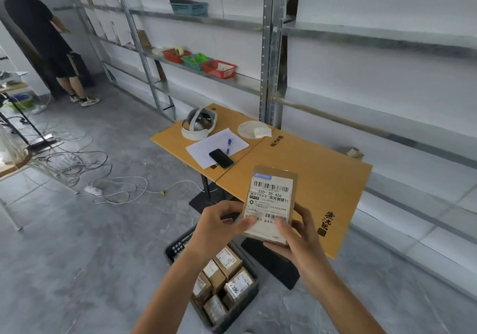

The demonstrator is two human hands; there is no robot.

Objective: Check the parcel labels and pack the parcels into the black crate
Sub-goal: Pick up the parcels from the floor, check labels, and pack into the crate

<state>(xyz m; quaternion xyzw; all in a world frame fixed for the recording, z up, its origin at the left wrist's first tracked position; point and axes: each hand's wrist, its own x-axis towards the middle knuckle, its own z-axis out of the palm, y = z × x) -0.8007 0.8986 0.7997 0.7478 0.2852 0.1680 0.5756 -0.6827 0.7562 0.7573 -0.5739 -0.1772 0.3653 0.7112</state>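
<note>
I hold a small brown cardboard parcel (271, 199) upright in front of me, its white barcode label facing me. My left hand (219, 224) grips its lower left edge, thumb on the label. My right hand (296, 235) supports its lower right corner from beneath, thumb on the label's bottom. Below my hands, on the floor, stands the black crate (178, 245) with several labelled brown parcels (227, 258) packed inside.
A yellow-topped table (309, 178) stands behind the parcel, holding a phone (221, 158), paper sheet with pen (219, 142), a white headset (198, 124) and a small box (355, 152). Metal shelving lines the right wall. Cables and a power strip (93, 191) lie left. A person stands far left.
</note>
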